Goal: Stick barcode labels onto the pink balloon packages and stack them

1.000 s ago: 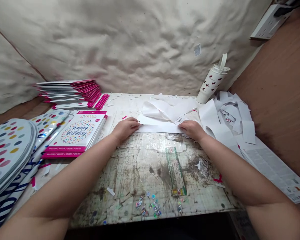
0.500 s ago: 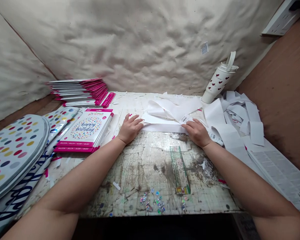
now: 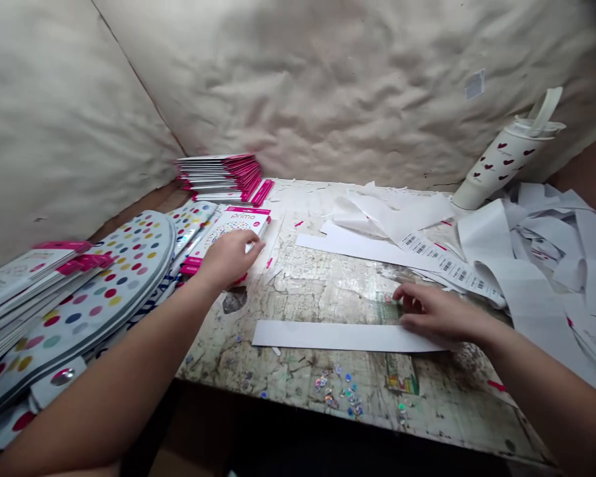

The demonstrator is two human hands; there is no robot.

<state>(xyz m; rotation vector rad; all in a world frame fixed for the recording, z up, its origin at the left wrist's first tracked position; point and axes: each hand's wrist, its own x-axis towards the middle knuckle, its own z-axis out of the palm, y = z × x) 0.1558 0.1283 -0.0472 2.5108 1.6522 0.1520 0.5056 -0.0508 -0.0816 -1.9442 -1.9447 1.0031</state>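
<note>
My left hand (image 3: 234,257) is over a pile of flat packets (image 3: 248,215) with pink edges and the word "prima" on top. Its fingers reach across the top packet, thumb apart; I cannot tell whether they touch it. On the table near me lies a long white paper strip (image 3: 322,335). Just above that strip's right end hovers my right hand (image 3: 430,310), fingers loosely bent and apart, nothing between them. Farther back is another white strip (image 3: 352,248), with a curled band of barcode labels (image 3: 449,265) by its right end.
Pink-edged packets (image 3: 223,177) are stacked at the back. Polka-dot round pieces (image 3: 124,258) and more packets (image 3: 24,285) crowd the left. A heart-patterned tumbler (image 3: 501,162) and tangled white paper bands (image 3: 526,265) occupy the right. Shiny confetti (image 3: 350,397) dots the front edge.
A white strip now lies closer to me, out from the back group. My left hand has moved left onto the packets; my right hand has come nearer. The view has turned left.
</note>
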